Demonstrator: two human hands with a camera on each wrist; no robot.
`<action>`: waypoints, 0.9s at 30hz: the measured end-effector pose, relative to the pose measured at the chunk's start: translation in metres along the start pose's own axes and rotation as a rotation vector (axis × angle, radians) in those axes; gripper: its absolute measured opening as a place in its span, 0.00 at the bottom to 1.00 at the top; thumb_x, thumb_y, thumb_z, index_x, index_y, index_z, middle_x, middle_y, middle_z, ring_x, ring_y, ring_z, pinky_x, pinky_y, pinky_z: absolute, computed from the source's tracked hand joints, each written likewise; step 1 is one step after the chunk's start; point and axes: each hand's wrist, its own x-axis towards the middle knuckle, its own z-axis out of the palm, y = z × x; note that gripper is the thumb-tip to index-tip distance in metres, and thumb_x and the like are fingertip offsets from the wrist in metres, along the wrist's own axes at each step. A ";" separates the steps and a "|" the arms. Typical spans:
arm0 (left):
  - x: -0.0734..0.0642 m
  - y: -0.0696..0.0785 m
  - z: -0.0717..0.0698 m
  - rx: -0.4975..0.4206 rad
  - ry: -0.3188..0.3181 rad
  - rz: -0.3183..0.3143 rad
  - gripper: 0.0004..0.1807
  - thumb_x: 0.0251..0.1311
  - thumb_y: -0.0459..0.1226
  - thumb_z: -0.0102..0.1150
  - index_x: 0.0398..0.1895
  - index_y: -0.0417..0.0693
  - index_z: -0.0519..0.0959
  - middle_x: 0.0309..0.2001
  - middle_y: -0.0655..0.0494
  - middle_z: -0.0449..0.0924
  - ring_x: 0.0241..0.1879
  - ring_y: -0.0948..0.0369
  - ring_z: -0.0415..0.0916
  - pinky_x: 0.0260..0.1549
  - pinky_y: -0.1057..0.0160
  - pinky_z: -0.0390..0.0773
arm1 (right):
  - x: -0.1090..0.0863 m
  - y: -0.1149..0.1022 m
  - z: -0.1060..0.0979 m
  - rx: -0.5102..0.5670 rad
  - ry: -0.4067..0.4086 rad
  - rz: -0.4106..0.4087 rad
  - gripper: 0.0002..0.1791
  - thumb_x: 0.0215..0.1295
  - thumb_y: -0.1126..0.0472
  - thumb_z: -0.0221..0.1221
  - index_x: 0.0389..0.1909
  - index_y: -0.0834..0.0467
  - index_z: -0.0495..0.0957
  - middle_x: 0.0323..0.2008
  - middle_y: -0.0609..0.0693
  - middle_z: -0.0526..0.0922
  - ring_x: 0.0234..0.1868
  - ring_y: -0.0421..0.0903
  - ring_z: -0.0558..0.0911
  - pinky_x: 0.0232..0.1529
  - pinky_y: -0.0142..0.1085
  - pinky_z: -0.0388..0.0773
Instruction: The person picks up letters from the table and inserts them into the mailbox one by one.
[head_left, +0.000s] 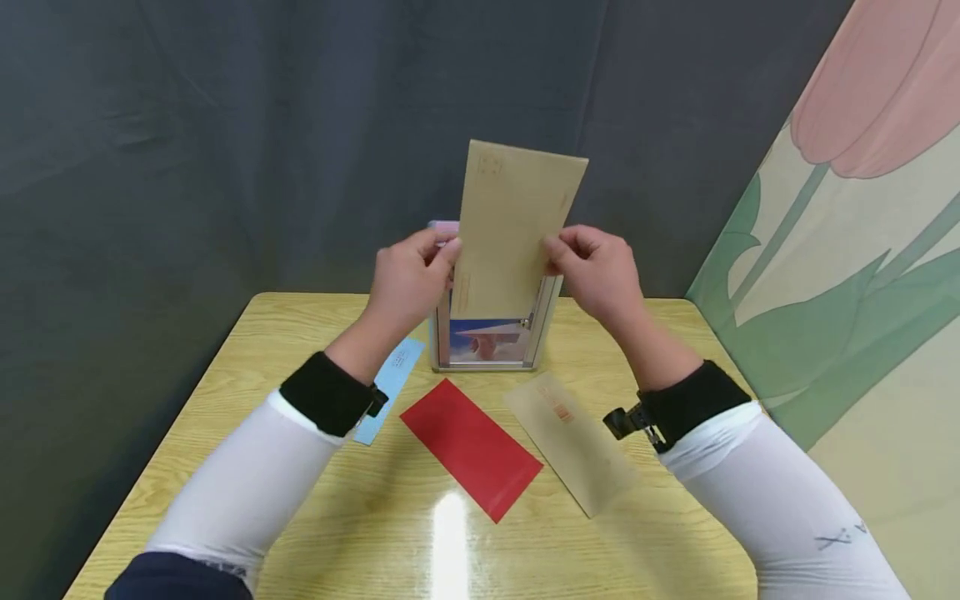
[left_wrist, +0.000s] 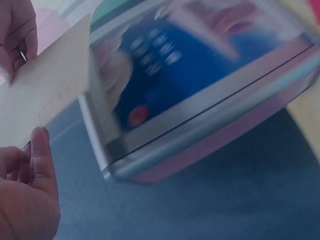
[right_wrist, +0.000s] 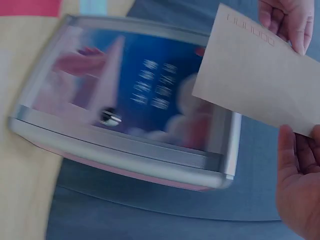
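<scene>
"In front of the box (head_left: pixel 487 346), how far along is the work?"

"Early, I'd judge. One tan envelope (head_left: pixel 517 225) is up off the bench (head_left: pixel 315 321), held in the air and not set down anywhere."

"And what's left?"

"Three more lie flat, apart from one another: a light blue envelope (head_left: pixel 397 371), a red envelope (head_left: pixel 472 450) and a second tan envelope (head_left: pixel 573 450). No hand is on them, so most of the handling looks undone. Whether the box has anything inside, I can't tell."

"Where does the raised one sit in each grip?"

"Between the two. The left grip (head_left: pixel 412 279) pinches its left edge, thumb against finger, and the right grip (head_left: pixel 600 275) is clamped on the right edge at about the same height. Both hold it a little below mid-length; the top rises free, leaning slightly."

"And the lower end?"

"It hides the upper part of the box's front in the head view. Touching or just apart, I can't tell."
</scene>
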 end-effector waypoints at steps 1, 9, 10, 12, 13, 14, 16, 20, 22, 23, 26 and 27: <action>0.008 0.006 -0.003 0.000 0.009 0.006 0.19 0.54 0.56 0.45 0.45 0.62 0.75 0.24 0.64 0.74 0.23 0.67 0.72 0.21 0.67 0.72 | 0.006 -0.005 -0.003 0.002 0.012 0.007 0.20 0.52 0.38 0.51 0.32 0.49 0.79 0.27 0.43 0.78 0.29 0.39 0.76 0.27 0.37 0.72; 0.056 0.040 -0.019 -0.033 0.050 0.031 0.17 0.56 0.52 0.45 0.44 0.58 0.75 0.30 0.59 0.74 0.30 0.63 0.69 0.30 0.67 0.71 | 0.051 -0.038 -0.025 0.012 0.139 -0.019 0.19 0.54 0.43 0.51 0.42 0.48 0.78 0.33 0.47 0.78 0.33 0.41 0.77 0.38 0.31 0.73; 0.060 0.043 -0.019 -0.036 0.052 0.031 0.16 0.57 0.51 0.45 0.44 0.58 0.75 0.31 0.59 0.74 0.31 0.63 0.69 0.32 0.67 0.71 | 0.056 -0.041 -0.027 0.002 0.151 -0.028 0.19 0.55 0.44 0.51 0.41 0.49 0.78 0.33 0.47 0.78 0.33 0.41 0.77 0.37 0.31 0.73; 0.067 0.046 -0.020 -0.053 0.049 0.020 0.15 0.57 0.50 0.46 0.43 0.58 0.75 0.32 0.59 0.74 0.32 0.63 0.70 0.33 0.67 0.71 | 0.064 -0.044 -0.028 -0.014 0.163 -0.029 0.18 0.56 0.44 0.51 0.41 0.49 0.78 0.33 0.48 0.78 0.33 0.41 0.77 0.37 0.31 0.73; 0.070 0.047 -0.020 -0.065 0.043 0.006 0.15 0.57 0.50 0.46 0.43 0.58 0.75 0.32 0.58 0.74 0.33 0.63 0.70 0.34 0.67 0.71 | 0.067 -0.045 -0.028 -0.021 0.165 -0.026 0.18 0.56 0.45 0.51 0.41 0.49 0.78 0.34 0.48 0.78 0.33 0.41 0.77 0.37 0.31 0.73; 0.072 0.046 -0.019 -0.071 0.042 -0.006 0.15 0.57 0.50 0.47 0.43 0.58 0.75 0.33 0.58 0.74 0.33 0.63 0.70 0.34 0.67 0.71 | 0.070 -0.046 -0.028 -0.028 0.164 -0.020 0.18 0.56 0.45 0.50 0.41 0.49 0.78 0.34 0.48 0.78 0.33 0.41 0.77 0.37 0.31 0.73; 0.077 0.044 -0.018 -0.079 0.038 -0.031 0.14 0.57 0.50 0.46 0.43 0.58 0.75 0.33 0.58 0.74 0.34 0.62 0.70 0.34 0.66 0.71 | 0.075 -0.045 -0.025 -0.046 0.159 -0.002 0.18 0.56 0.44 0.50 0.41 0.49 0.78 0.34 0.47 0.78 0.33 0.41 0.77 0.37 0.31 0.73; 0.083 0.033 -0.011 -0.072 0.014 -0.079 0.14 0.57 0.50 0.46 0.43 0.58 0.74 0.33 0.59 0.74 0.34 0.63 0.70 0.36 0.65 0.70 | 0.079 -0.037 -0.017 -0.081 0.143 0.043 0.19 0.56 0.43 0.49 0.41 0.49 0.78 0.33 0.47 0.78 0.34 0.41 0.77 0.36 0.32 0.73; 0.085 0.026 -0.007 -0.052 0.005 -0.094 0.15 0.58 0.50 0.45 0.44 0.58 0.74 0.34 0.60 0.74 0.34 0.64 0.70 0.36 0.65 0.70 | 0.079 -0.033 -0.012 -0.102 0.131 0.055 0.19 0.57 0.43 0.48 0.40 0.50 0.78 0.33 0.47 0.77 0.34 0.40 0.77 0.36 0.32 0.73; 0.086 0.023 -0.005 -0.047 0.001 -0.101 0.15 0.58 0.50 0.45 0.44 0.58 0.74 0.34 0.60 0.74 0.34 0.65 0.70 0.36 0.65 0.70 | 0.078 -0.030 -0.010 -0.105 0.125 0.062 0.19 0.58 0.43 0.48 0.40 0.50 0.78 0.33 0.47 0.77 0.34 0.40 0.77 0.36 0.32 0.73; 0.087 0.014 -0.001 -0.031 -0.003 -0.111 0.15 0.58 0.50 0.45 0.44 0.58 0.74 0.34 0.61 0.74 0.33 0.66 0.71 0.36 0.65 0.70 | 0.077 -0.024 -0.003 -0.125 0.107 0.078 0.19 0.58 0.44 0.48 0.40 0.51 0.78 0.32 0.47 0.77 0.34 0.40 0.77 0.37 0.32 0.73; 0.087 0.011 0.001 -0.026 -0.007 -0.116 0.15 0.58 0.50 0.45 0.44 0.58 0.74 0.34 0.62 0.74 0.33 0.66 0.71 0.36 0.65 0.70 | 0.077 -0.022 -0.001 -0.139 0.099 0.083 0.19 0.59 0.44 0.47 0.40 0.50 0.78 0.32 0.46 0.77 0.34 0.40 0.76 0.37 0.32 0.72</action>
